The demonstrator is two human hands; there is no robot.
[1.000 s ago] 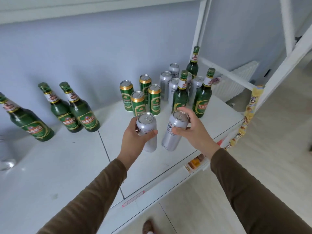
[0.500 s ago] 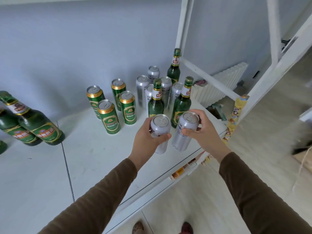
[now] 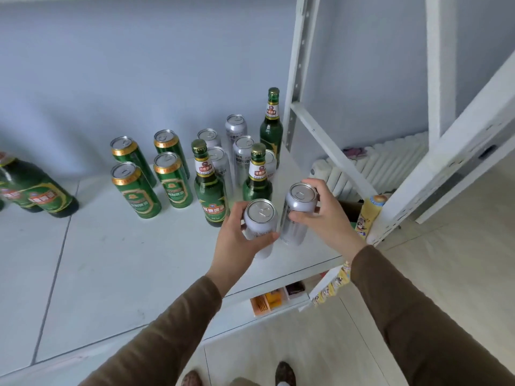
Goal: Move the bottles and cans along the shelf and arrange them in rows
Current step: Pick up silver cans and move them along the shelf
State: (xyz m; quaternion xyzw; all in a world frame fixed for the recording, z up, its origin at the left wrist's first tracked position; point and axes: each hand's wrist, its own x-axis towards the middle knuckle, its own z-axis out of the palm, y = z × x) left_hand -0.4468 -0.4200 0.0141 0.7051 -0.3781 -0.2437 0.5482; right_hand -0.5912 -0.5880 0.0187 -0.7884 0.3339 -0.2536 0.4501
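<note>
Cans | left fingers [image 3: 237, 218] wrap one silver can [image 3: 260, 227] | right fingers [image 3: 320, 190] wrap other can [image 3: 296, 215], touching

On the shelf [image 3: 117, 263] stand four green cans [image 3: 135, 190] with gold rims, grouped two by two. There are seven silver cans [image 3: 243, 156]: five clustered at the back and two held, one in the left hand [image 3: 237, 238] and one in the right hand [image 3: 324, 215]. Green bottles [image 3: 209, 185] number at least five, three upright among the cans and two or more at the far left edge, where the view cuts them off.
</note>
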